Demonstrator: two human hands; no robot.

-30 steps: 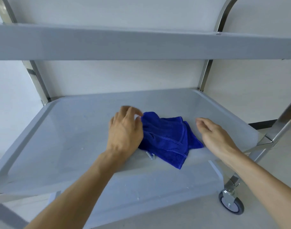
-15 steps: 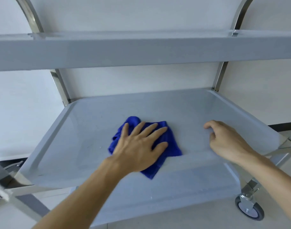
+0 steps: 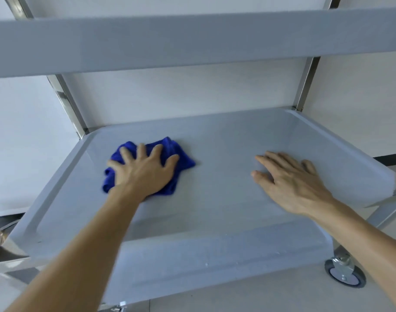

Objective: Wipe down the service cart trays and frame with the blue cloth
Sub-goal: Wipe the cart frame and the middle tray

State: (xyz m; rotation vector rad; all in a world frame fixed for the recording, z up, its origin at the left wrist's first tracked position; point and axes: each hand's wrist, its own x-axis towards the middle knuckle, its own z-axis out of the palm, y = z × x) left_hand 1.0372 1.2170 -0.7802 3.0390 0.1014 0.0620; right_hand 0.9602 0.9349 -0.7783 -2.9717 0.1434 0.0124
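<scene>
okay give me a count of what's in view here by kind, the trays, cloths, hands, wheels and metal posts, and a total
Trays: 2, the lower tray and the upper tray
Cloths: 1, the blue cloth under the left hand
Hands: 2, with the right hand on the lower tray
Wheels: 1, the wheel
Metal posts: 2, the left post and the right post
Total: 8

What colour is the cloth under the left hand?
The cloth is deep blue, plain with no pattern, seen best in the head view.
</scene>
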